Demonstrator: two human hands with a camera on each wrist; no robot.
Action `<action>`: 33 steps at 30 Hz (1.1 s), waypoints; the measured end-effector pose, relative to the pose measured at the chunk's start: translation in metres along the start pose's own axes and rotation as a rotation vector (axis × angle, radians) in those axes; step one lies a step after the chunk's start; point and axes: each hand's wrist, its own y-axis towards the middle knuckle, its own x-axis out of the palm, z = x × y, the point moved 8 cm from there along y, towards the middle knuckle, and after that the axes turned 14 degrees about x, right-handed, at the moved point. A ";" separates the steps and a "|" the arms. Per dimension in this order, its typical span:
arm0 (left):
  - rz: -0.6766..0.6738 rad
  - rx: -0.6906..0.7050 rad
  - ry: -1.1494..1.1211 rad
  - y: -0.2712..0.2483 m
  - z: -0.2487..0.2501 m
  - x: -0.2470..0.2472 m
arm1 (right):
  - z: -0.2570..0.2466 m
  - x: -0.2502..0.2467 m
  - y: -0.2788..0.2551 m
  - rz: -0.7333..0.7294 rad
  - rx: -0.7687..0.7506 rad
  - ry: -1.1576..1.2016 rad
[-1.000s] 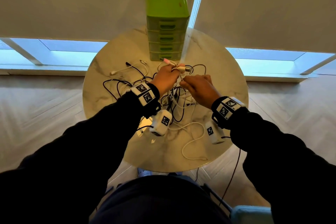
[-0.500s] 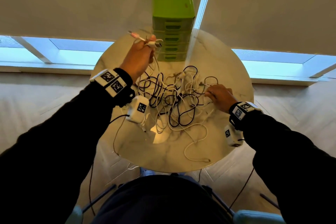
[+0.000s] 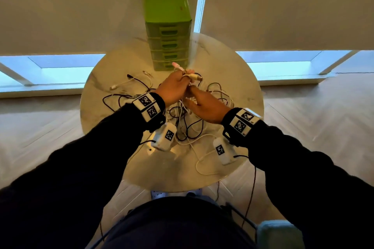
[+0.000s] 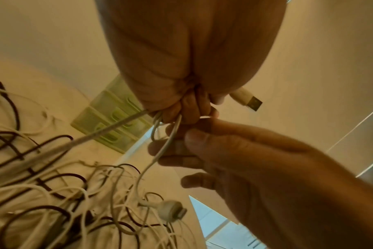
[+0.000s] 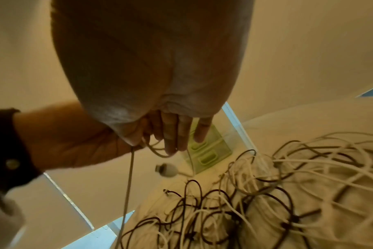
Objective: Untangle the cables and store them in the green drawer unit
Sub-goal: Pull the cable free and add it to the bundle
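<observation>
- On the round bench (image 3: 238, 91), the tangle of cables (image 3: 188, 127) lay nearest, directly beneath both hands.
- Left hand (image 3: 174, 89) gripped a white cable (image 4: 160, 151); right hand (image 3: 204, 105) pinched it (contact partly hidden).
- Green drawer unit (image 3: 168, 26) stood beyond, drawers shut.

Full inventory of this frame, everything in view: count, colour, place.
Green drawer unit: one, green, far edge of the table, drawers closed.
Round table: one, pale marble top, centre.
Cable tangle: count unclear, black and white mixed, mid-table under the hands.
White USB cable: one, plug sticking out of the left fist, cord hanging to the pile.
Round white connector: one, dangling just above the pile.
Wrist cameras: two, white, under the wrists.
Left hand: grips the white USB cable above the pile.
Right hand: pinches a white cord just below the left hand.
</observation>
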 end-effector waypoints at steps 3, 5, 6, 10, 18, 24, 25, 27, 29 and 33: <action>-0.070 0.069 -0.047 0.005 0.020 0.021 | 0.022 -0.027 -0.012 0.294 0.040 0.108; -0.087 0.052 -0.078 0.007 0.024 0.033 | 0.042 -0.049 -0.022 0.484 0.097 0.124; -0.090 0.034 -0.095 0.008 0.026 0.038 | 0.048 -0.054 -0.026 0.514 0.101 0.119; -0.162 0.071 -0.027 0.010 0.030 0.060 | 0.050 -0.055 -0.040 0.379 0.092 0.119; -0.032 0.047 -0.121 0.008 0.030 0.048 | 0.097 -0.073 -0.071 0.274 0.271 0.068; -0.035 0.042 -0.134 0.001 0.028 0.052 | 0.202 -0.026 -0.124 -0.305 0.735 -0.151; -0.060 0.041 -0.121 -0.003 0.028 0.059 | 0.213 -0.021 -0.133 -0.340 0.796 -0.207; -0.109 0.057 -0.114 -0.011 0.033 0.078 | 0.228 -0.023 -0.138 -0.274 0.835 -0.412; -0.160 0.103 -0.137 -0.018 0.041 0.097 | 0.220 -0.028 -0.130 -0.114 0.769 -0.475; -0.196 0.146 -0.169 -0.017 0.044 0.123 | 0.143 -0.018 -0.103 0.001 0.407 -0.312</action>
